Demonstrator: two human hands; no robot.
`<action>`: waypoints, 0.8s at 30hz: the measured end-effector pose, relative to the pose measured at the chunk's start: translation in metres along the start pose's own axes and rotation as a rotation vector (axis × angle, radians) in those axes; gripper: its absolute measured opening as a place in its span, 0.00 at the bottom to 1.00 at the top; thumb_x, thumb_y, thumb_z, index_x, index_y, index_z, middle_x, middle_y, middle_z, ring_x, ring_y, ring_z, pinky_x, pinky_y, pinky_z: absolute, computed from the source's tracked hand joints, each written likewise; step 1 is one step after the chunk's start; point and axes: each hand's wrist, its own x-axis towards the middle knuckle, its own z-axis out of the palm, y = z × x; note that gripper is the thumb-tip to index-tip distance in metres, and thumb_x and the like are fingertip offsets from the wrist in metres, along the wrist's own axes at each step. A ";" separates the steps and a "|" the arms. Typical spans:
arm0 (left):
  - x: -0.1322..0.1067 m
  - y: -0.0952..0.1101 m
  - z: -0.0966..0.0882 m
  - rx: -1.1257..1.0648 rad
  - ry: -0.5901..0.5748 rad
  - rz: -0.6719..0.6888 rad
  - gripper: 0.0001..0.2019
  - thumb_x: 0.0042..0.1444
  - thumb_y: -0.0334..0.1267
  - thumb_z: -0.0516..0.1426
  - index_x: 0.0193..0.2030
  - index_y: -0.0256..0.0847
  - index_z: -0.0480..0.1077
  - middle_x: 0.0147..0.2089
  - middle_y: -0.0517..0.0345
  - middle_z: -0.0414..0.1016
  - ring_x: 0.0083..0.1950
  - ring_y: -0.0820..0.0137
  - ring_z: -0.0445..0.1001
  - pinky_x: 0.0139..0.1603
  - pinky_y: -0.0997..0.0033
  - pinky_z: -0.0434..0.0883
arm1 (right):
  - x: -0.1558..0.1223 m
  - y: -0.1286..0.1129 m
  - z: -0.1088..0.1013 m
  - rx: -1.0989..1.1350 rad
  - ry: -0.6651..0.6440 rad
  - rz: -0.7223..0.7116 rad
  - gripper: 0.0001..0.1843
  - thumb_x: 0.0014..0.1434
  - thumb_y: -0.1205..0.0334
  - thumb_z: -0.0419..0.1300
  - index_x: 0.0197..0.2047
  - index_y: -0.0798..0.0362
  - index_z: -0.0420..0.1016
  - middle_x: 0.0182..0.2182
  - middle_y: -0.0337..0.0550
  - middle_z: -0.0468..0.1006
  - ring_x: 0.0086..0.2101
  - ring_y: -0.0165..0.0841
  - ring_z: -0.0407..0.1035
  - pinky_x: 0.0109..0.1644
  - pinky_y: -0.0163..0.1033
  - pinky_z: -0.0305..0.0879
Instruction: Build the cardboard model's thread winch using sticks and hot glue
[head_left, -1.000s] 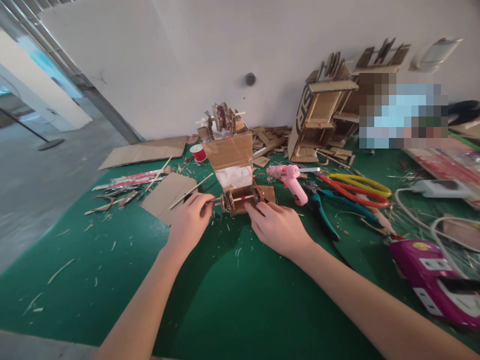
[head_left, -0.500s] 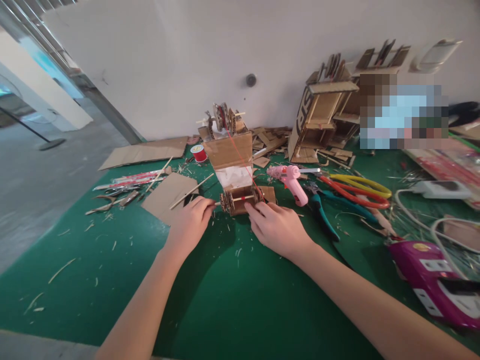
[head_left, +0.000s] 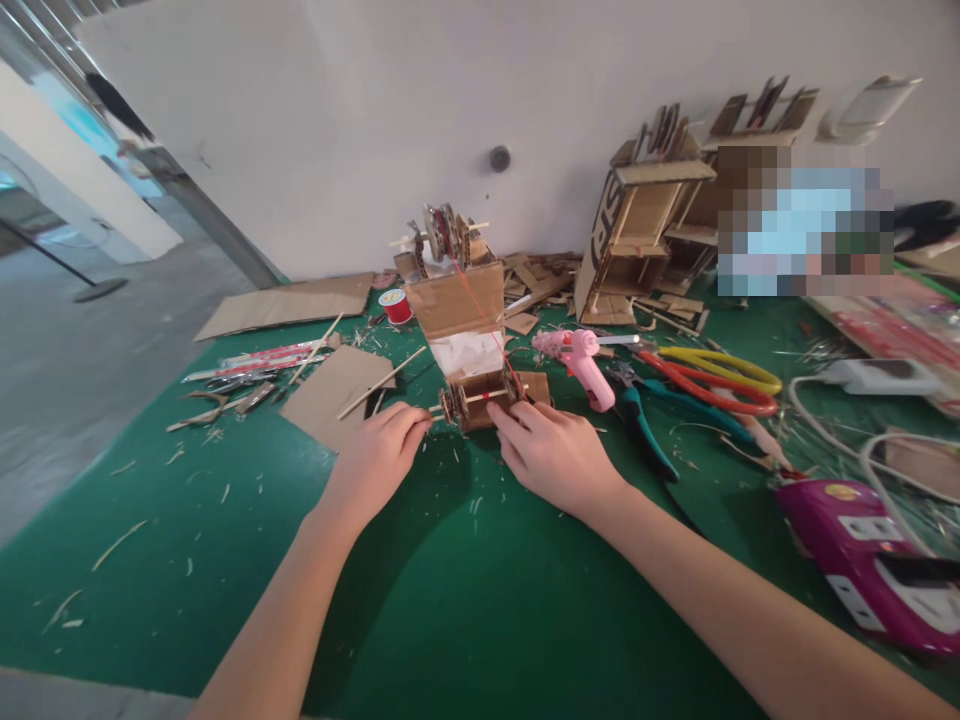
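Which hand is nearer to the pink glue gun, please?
Right. The right hand is just in front of the pink glue gun; the left hand is farther off, left of the cardboard model.

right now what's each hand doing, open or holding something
Left hand: closed, pinching one end of the wooden axle.
Right hand: fingers at the cardboard model; whether they grip cannot be told.

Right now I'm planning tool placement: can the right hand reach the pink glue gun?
Probably yes: the pink glue gun lies near the right hand, nothing upright between, though that hand touches the cardboard model.
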 end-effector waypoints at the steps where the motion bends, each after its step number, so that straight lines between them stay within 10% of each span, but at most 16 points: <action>1: 0.000 0.000 0.000 -0.003 0.002 0.001 0.10 0.66 0.39 0.47 0.42 0.41 0.69 0.40 0.56 0.74 0.39 0.68 0.73 0.40 0.66 0.69 | 0.000 0.000 0.001 -0.001 0.002 0.002 0.19 0.62 0.65 0.52 0.55 0.55 0.72 0.36 0.43 0.78 0.32 0.31 0.71 0.29 0.38 0.58; 24: 0.005 0.009 0.000 0.080 0.174 0.005 0.11 0.66 0.39 0.46 0.39 0.41 0.68 0.36 0.56 0.74 0.36 0.69 0.72 0.36 0.70 0.67 | 0.000 -0.001 0.000 0.140 0.032 0.056 0.18 0.63 0.65 0.51 0.54 0.55 0.72 0.39 0.44 0.79 0.35 0.31 0.73 0.29 0.36 0.61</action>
